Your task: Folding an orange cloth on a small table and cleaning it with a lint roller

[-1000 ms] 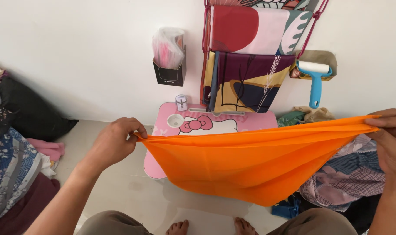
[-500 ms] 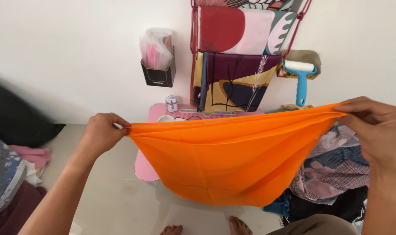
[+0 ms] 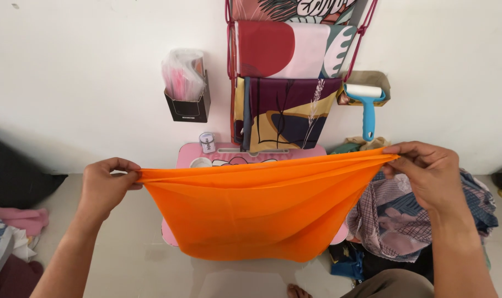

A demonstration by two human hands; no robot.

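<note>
Moved: orange cloth (image 3: 262, 215) now hangs lower before pink table (image 3: 187, 152).
Hands: left hand (image 3: 105, 185) and right hand (image 3: 427, 171) pinch its top corners.
Risk: a loosened pinch could drop one corner.

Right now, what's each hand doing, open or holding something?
Left hand: closed, pinching one end of the orange cloth.
Right hand: closed, gripping the cloth's other end.

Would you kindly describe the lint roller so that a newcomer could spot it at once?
Start at the white wall and find the hanging rack of patterned fabrics. Just right of it, above the right hand, hangs the lint roller: the only thing there with a light-blue handle and white roll.
</note>
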